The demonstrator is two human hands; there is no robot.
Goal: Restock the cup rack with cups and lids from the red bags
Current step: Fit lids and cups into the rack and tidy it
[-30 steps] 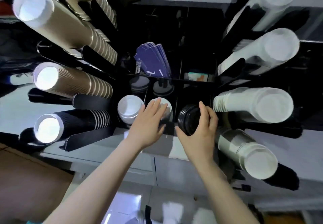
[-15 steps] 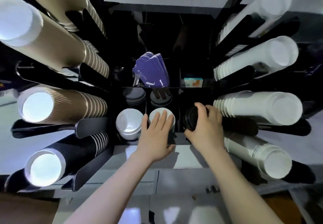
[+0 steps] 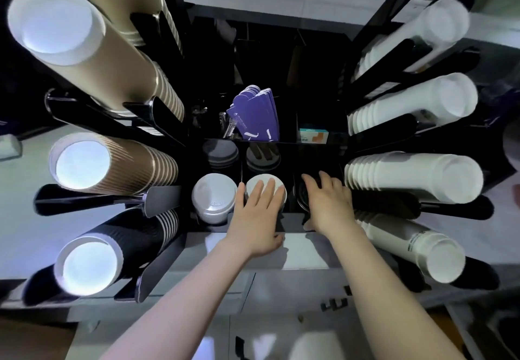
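Head view: the rack (image 3: 281,220) fills the frame, with long cup stacks fanning out on both sides and lid compartments in the middle. The left hand (image 3: 254,216) lies flat, fingers straight and together, palm down on a stack of white lids (image 3: 278,184) in the middle front compartment. Just to its left stands another white lid stack (image 3: 213,198), untouched. The right hand (image 3: 327,205) reaches into the next compartment to the right, fingers spread over a stack of black lids (image 3: 301,198), most of which the hand hides. The fingers look fairly straight, pressing rather than pinching, though whether the thumb hooks round the stack's edge cannot be told. Behind, two grey lid stacks (image 3: 222,153) sit in the back row, and purple sleeves (image 3: 257,115) stand upright further back. No red bag shows.

The step in hand looks like seating the black lids down into their compartment while the left hand steadies the neighbouring stack. To do it well, press straight down through the centre of the top lid, so the stack sinks level and does not catch on the divider. Keep the left palm light, since a hard push could crush or jam the white lids. Once the black stack sits square, draw both hands out upward without dragging the top lids along.
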